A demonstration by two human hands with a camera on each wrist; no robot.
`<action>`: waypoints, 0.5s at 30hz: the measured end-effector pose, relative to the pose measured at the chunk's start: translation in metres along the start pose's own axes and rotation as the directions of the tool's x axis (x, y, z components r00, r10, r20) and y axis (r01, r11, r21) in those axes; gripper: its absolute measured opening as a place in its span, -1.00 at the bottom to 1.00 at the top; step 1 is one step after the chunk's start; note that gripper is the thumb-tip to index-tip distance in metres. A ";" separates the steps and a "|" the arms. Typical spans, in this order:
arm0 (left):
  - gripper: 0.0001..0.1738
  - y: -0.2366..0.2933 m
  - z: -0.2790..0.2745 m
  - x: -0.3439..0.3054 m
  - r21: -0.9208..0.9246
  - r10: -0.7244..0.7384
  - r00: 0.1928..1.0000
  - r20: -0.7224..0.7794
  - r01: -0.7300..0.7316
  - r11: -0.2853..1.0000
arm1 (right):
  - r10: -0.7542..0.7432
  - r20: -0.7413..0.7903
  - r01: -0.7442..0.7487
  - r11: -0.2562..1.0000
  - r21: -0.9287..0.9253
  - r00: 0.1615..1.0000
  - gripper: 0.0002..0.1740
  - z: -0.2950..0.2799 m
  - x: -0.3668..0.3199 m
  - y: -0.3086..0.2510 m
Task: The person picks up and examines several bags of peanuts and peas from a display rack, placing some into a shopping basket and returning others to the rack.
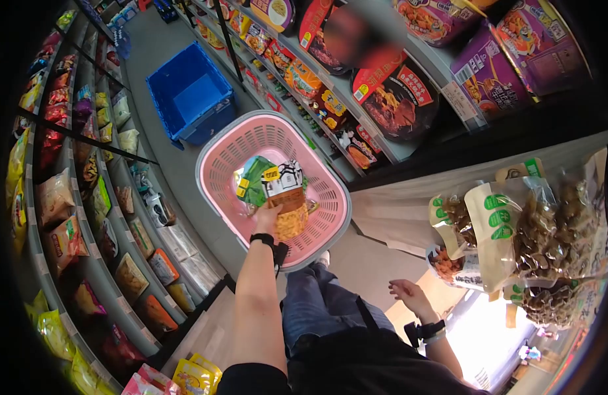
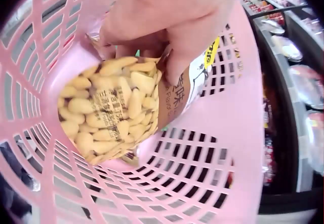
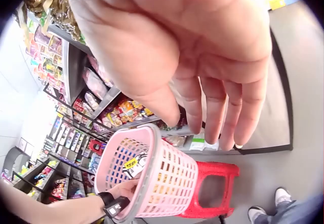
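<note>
Down in the pink basket [image 1: 330,197], my left hand [image 1: 268,216] pinches the top part of a snack bag [image 1: 291,222]. The bag is brown and white, and its clear lower part shows beige nut-like pieces; in the left wrist view my thumb and fingers [image 2: 177,57] curl at its brown band. A green package [image 1: 251,181] lies in the basket beside it, partly hidden. My right hand [image 1: 413,299] hangs at my side with loose fingers and holds nothing, nearest to the hanging bags of dried brown food [image 1: 548,224].
A red stool [image 3: 230,171] stands under the basket. Beyond the basket a blue crate [image 1: 192,85] sits on the aisle floor. Shelves of snack bags [image 1: 57,187] line the left, and shelves with boxed instant meals [image 1: 396,99] line the right.
</note>
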State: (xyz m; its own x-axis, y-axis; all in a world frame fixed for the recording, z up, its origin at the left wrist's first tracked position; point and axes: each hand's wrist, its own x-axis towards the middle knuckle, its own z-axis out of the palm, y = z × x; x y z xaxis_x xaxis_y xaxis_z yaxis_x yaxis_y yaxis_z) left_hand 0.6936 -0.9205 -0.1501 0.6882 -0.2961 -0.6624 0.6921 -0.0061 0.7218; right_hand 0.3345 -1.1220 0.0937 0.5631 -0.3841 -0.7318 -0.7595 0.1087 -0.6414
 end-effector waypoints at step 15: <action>-0.51 0.133 0.040 -0.225 -0.480 0.249 0.875 0.416 -0.021 0.877 | -0.419 0.199 0.163 0.684 0.711 0.886 -0.39 0.089 0.058 -0.167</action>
State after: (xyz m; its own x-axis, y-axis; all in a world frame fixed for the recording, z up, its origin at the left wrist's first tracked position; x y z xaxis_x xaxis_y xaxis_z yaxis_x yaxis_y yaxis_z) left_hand 0.6220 -0.8930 0.1025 0.6832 -0.6582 -0.3163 0.6971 0.4589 0.5509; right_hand 0.5228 -1.0803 0.1380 0.8818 -0.2030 -0.4257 -0.1958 0.6636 -0.7220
